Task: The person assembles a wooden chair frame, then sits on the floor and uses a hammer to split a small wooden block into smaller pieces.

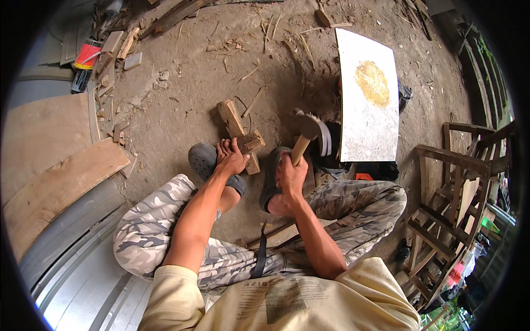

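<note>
My right hand (291, 175) is wrapped round the wooden handle of a claw hammer (301, 149), its metal head raised in front of my right shoe. My left hand (232, 160) grips a short wooden block (252, 143), with its fingers bent against the block's left end. That block lies across a longer piece of wood (230, 117) on the dirt ground, between and just ahead of my feet. A grey clog (203, 159) is on my left foot, beside the left hand. Whether a nail stands in the block, I cannot tell.
A white board (369, 132) with a brown stain stands at the right, over dark things. Wooden frames (441, 220) are stacked at the far right. Curved wooden boards (66, 171) lie at the left. Wood scraps (113, 47) and a red-and-black can (85, 60) sit at the upper left.
</note>
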Tool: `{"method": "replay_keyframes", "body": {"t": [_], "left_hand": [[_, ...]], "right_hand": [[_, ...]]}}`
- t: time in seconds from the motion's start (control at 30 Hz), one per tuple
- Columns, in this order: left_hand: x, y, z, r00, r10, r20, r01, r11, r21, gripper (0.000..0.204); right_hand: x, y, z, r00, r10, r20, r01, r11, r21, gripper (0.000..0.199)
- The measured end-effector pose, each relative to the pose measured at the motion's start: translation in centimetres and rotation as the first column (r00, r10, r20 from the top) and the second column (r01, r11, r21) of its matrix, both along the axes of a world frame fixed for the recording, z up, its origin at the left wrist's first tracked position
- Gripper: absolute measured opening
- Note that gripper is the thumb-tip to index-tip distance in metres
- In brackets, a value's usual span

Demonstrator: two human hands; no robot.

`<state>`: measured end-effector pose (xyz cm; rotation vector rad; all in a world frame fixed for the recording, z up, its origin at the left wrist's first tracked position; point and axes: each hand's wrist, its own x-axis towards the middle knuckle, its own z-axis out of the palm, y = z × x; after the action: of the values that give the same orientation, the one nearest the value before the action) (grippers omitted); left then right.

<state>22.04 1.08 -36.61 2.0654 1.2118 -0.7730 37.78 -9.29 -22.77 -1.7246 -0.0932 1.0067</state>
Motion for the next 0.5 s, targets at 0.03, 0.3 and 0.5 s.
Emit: {"method": "replay_keyframes", "body": {"t": [0.03,0.3,0.5], "left_hand": [[0.1,0.0,0.1,1.000,0.000,-0.003,0.000,1.000,0.003,0.095],[-0.1,-0.1,0.4,0.997,0.037,-0.067,-0.039,0.999,-0.031,0.097],[-0.1,-0.1,0.1,0.999,0.032,-0.034,-0.033,0.999,-0.011,0.095]], "right_hand": [[-1.1,-0.8,-2.0,1.000,-0.004,0.023,0.004,1.000,-0.017,0.018],[-1.5,-1.5,-7.2,0.970,0.239,0.051,-0.220,0.945,-0.244,0.023],[-2.4,-2.6,-8.3,0.916,0.279,0.287,-0.256,0.960,-0.118,0.020]]}}
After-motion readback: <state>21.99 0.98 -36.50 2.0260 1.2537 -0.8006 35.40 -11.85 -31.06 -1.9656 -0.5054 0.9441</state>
